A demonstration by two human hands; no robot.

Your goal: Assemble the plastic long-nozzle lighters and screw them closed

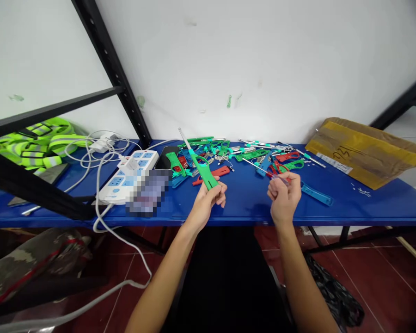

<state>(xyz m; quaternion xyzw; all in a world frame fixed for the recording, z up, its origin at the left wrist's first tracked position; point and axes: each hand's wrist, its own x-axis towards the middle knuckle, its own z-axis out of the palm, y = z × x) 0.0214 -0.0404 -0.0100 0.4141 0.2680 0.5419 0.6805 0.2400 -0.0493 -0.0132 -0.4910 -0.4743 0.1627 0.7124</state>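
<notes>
My left hand (211, 199) is closed round the green handle of a long-necked lighter (205, 172), its metal tube tilted up and to the left. In my right hand (284, 190) is a screwdriver (261, 169) with a thin shaft and a partly see-through reddish handle. The shaft slants up and left over the table, apart from the lighter. Behind both hands lies a heap of lighter parts, among them a red handle shell (217, 174), metal tubes (258, 144) and green shells (252, 155). A blue handle shell (316, 193) lies just right of my right hand.
A white power strip (113, 190) with cables and a phone (149, 192) lie on the left of the blue table (242, 203). A taped cardboard box (364, 150) stands at the right. Black rack posts (116, 69) and yellow reflective vests (38, 143) are at the left.
</notes>
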